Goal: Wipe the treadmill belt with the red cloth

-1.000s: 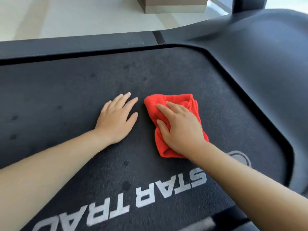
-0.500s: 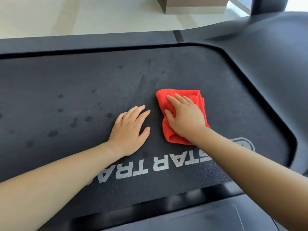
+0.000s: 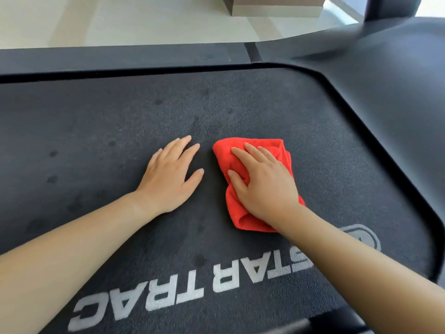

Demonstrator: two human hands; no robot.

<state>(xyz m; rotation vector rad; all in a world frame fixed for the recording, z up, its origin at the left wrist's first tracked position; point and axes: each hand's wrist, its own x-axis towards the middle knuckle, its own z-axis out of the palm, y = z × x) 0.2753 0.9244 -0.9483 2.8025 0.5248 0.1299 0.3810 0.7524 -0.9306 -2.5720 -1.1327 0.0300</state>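
- Dark spots (image 3: 52, 179) mark the belt (image 3: 96, 116) at far left; I judge that area unwiped.
- My left grip (image 3: 168, 179) lies spread flat on the belt, holding nothing, probably bracing my lean.
- The red cloth (image 3: 252, 150) lies bunched on the belt, just beside it.
- My right grip (image 3: 265, 186) presses the cloth down, fingers straight, for even pressure.

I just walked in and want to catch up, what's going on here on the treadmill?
A person is wiping the treadmill belt with a red cloth. The right hand presses flat on the bunched cloth, just beyond the white STAR TRAC lettering. The left hand rests flat on the belt beside it, not touching the cloth. Dark spots show on the belt farther left, so that part looks not yet wiped.
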